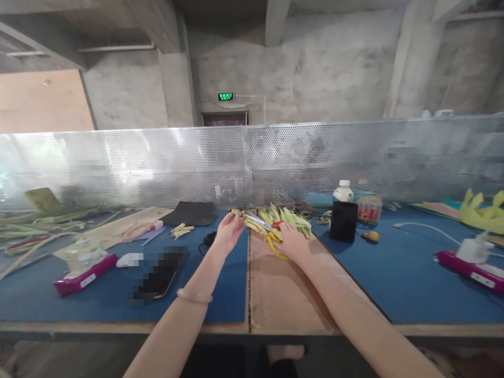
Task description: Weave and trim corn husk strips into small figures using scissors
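My left hand (229, 229) is closed in a pinch on the end of a thin green-yellow leaf strip (241, 214) at the middle of the bench. My right hand (289, 239) grips a pair of scissors (263, 224) with red and yellow handles, the blades pointing left toward the strip. Just behind both hands lies a pile of cut green leaf strips (287, 216). A bracelet (194, 297) circles my left wrist.
A perforated metal screen (157, 163) closes the back of the blue-topped bench (394, 273). A phone (157, 275), pink boxes (84, 273) and long leaves (43, 223) lie left. A bottle (343, 191), black cup (344, 221), jar (369, 209) and yellow leaf craft (482, 210) stand right.
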`<state>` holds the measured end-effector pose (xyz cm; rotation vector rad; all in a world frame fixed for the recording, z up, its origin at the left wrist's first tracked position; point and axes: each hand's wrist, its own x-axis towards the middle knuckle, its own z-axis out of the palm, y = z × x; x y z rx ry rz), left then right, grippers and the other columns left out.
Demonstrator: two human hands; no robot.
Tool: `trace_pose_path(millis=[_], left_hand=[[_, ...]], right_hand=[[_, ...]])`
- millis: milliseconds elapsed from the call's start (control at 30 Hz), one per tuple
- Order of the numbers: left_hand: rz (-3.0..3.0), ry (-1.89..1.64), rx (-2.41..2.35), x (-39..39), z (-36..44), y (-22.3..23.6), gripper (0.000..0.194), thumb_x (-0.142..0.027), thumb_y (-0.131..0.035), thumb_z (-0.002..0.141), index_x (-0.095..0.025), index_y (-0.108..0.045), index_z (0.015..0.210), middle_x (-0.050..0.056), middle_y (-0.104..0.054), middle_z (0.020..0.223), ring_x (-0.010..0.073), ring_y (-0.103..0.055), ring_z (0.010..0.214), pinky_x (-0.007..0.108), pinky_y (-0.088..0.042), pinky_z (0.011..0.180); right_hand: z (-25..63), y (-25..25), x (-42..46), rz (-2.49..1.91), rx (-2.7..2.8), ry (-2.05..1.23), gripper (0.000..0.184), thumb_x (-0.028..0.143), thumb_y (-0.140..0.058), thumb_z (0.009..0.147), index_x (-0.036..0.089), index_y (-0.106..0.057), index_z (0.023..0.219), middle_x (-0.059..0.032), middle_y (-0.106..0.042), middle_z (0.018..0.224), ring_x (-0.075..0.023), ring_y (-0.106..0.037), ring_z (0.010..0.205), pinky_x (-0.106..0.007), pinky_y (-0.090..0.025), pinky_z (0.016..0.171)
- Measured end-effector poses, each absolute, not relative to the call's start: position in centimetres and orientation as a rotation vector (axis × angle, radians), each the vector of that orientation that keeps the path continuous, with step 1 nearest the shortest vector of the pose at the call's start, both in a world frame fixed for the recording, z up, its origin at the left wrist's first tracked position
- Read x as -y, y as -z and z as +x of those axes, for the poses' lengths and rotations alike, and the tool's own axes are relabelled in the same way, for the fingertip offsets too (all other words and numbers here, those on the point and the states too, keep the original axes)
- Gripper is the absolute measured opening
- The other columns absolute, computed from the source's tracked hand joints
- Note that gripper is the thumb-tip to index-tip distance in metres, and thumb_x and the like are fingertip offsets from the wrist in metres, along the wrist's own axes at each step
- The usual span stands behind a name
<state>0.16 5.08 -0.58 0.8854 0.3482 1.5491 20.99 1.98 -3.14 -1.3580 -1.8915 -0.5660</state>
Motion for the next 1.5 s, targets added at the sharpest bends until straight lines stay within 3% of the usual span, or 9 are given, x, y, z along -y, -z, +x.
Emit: trace_pose_path(millis=[133, 333, 700, 1500], left_hand=[[0.886, -1.538, -0.312, -5.16, -0.09, 0.58, 0.024, -0.008, -0.065, 0.073, -0.017, -0.062, 0.096, 0.006, -0.066, 0.096, 0.0124, -0.063, 0.080, 0.022, -0.048, 0.064], [0.865, -1.526, -0.261, -5.38, -0.41, 0.57, 0.027, -0.006, -0.061, 0.076, -0.018, -0.062, 0.100, 0.005, -0.064, 0.104, 0.0106, -0.061, 0.081, 0.021, -0.047, 0.064], [0.864, -1.469, -0.182, -4.49, -0.50, -0.20, 0.024, -0.005, -0.051, 0.082, -0.016, -0.064, 0.099, 0.004, -0.063, 0.096, 0.0065, -0.058, 0.073, 0.017, -0.043, 0.059], [0.871, -1.455, -0.192, -5.00, -0.61, 0.15, 0.027, -0.008, -0.054, 0.082, -0.018, -0.063, 0.105, 0.004, -0.064, 0.095, 0.0069, -0.059, 0.073, 0.017, -0.046, 0.061]], right_hand=[[20.86, 3.20, -1.89, -1.320, 1.910, 0.589, 0.035, 0.043, -0.052, 0.078, 0.018, -0.051, 0.103, -0.0102, -0.060, 0.106, -0.0221, -0.056, 0.098, -0.028, -0.045, 0.068], [21.26, 3.15, -2.02, -1.312, 1.895, 0.634, 0.037, 0.044, -0.050, 0.079, 0.016, -0.052, 0.103, -0.0124, -0.060, 0.102, -0.0238, -0.055, 0.097, -0.031, -0.045, 0.069], [21.59, 3.35, -2.33, -1.224, 1.990, 0.700, 0.034, 0.045, -0.053, 0.078, 0.017, -0.053, 0.098, -0.0093, -0.059, 0.101, -0.0220, -0.053, 0.099, -0.029, -0.045, 0.072], [21.38, 3.39, -2.33, -1.200, 2.030, 0.725, 0.035, 0.045, -0.053, 0.078, 0.017, -0.054, 0.098, -0.0097, -0.059, 0.101, -0.0215, -0.055, 0.096, -0.028, -0.044, 0.067]])
